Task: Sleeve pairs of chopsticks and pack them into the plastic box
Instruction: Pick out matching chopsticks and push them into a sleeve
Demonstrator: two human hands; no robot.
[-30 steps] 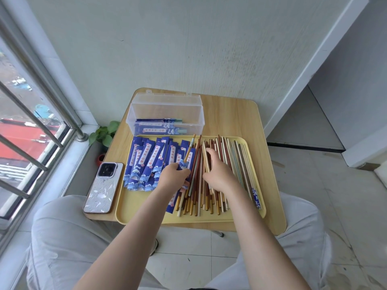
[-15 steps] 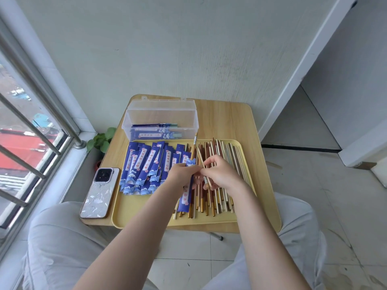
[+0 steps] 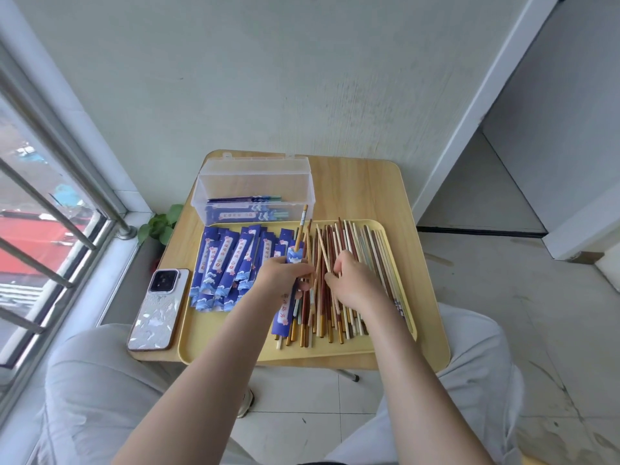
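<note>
Left hand (image 3: 285, 275): fingers curled round a blue sleeve (image 3: 291, 290) with one chopstick (image 3: 301, 226) already in it — the stick's far end pokes out beyond the sleeve mouth, towards the plastic box.
Right hand (image 3: 352, 280): fingers bent down into the loose chopsticks (image 3: 339, 280); it seems to pinch a pale one, though I cannot tell for sure that it has it.
Tray (image 3: 235, 344): yellow, it covers the table's near half; its near-left part is bare, and the loose sticks fill its right half.
Long axis: the sticks and the held sleeve all run near-to-far, only slightly fanned.
Key relation: the sleeve mouth sits just left of the right hand, so the second stick must travel a short way leftward and stay lengthwise — in my judgement the right hand is the nearer one for it.
Empty sleeves (image 3: 231, 263): overlapped in the tray's left half, beside the left hand.
Plastic box (image 3: 253, 187): at the table's far-left edge, just beyond the tray, lid open, with a few sleeved pairs lying crosswise inside.
Phone (image 3: 157, 308): on the table's left edge.
</note>
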